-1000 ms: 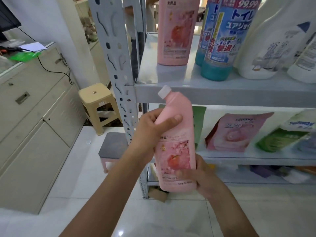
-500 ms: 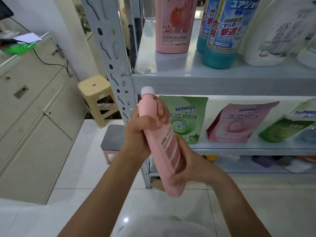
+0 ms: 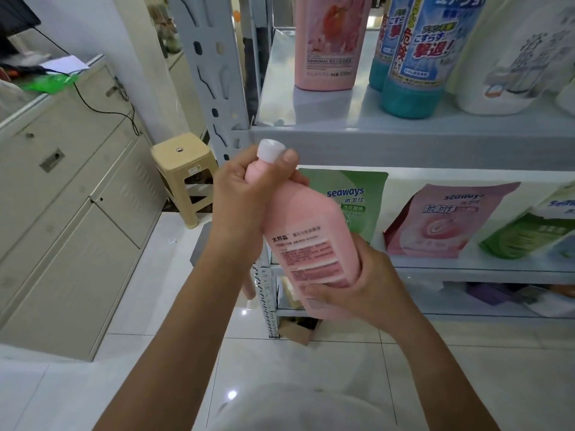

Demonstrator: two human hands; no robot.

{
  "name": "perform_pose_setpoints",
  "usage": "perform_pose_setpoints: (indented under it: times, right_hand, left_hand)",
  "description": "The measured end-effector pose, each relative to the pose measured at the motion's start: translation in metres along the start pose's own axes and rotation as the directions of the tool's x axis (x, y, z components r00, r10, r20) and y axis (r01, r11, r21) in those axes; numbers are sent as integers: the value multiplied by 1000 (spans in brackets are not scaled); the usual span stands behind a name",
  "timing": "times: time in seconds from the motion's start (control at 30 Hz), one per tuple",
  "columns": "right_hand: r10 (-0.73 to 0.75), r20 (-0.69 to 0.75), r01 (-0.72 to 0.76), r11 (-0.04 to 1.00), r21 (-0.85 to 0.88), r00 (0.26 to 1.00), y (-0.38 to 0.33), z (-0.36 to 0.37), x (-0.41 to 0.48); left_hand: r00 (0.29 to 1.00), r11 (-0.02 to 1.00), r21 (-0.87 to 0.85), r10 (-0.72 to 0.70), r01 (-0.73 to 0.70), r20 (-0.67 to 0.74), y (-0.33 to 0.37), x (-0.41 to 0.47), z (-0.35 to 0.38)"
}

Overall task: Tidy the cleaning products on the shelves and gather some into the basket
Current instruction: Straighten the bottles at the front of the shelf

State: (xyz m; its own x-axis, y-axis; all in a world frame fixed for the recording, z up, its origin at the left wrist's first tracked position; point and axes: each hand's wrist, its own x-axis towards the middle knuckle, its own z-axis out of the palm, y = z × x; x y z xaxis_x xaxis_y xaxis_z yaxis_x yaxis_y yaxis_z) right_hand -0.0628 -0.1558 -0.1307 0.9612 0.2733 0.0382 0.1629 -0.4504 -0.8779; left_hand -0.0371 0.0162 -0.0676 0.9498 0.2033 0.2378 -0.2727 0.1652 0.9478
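shelf (image 3: 404,144): grey metal, far right, bottles (image 3: 326,42) standing on top
pink bottle (image 3: 308,231): tilted, white cap (image 3: 270,149) up-left
left hand (image 3: 242,197): curled round neck
right hand (image 3: 370,284): gripping base

The green pouch (image 3: 357,189) reads "seaways" (so does the pink pouch (image 3: 441,225)); the shelved pink bottle (image 3: 326,42) says "500ml".

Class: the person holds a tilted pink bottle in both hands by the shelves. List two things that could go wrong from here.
1. The left hand grips the pink bottle at its neck, fingers right beside the white cap; if the cap loosens, the tilted bottle may leak.
2. The cap appears close to the upper shelf at its front edge; lifting straight up may knock it there.
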Motion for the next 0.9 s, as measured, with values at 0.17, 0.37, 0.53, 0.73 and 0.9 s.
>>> perform_pose_setpoints:
  times: [0.17,0.37,0.53,0.73,0.9]
  right_hand:
    - [-213,596,-197,813,547,774,4,-10,4]
    - [-113,258,36,957,287,960,-8,21,2]
    - [-132,362,-17,925,380,923,-10,19,6]
    - [-110,307,-69,853,517,945,-14,10,3]
    - [-26,-137,57,973,223,990,-25,18,-3]
  left_hand:
    - [951,978,-205,100,-39,293,9,-9,10]
    - [980,968,171,193,-184,-39,12,4,16]
    - [975,978,-15,208,-207,75,12,-2,14]
    - [915,976,47,183,-213,361,17,2,14]
    - [918,933,298,75,-203,390,29,2,11]
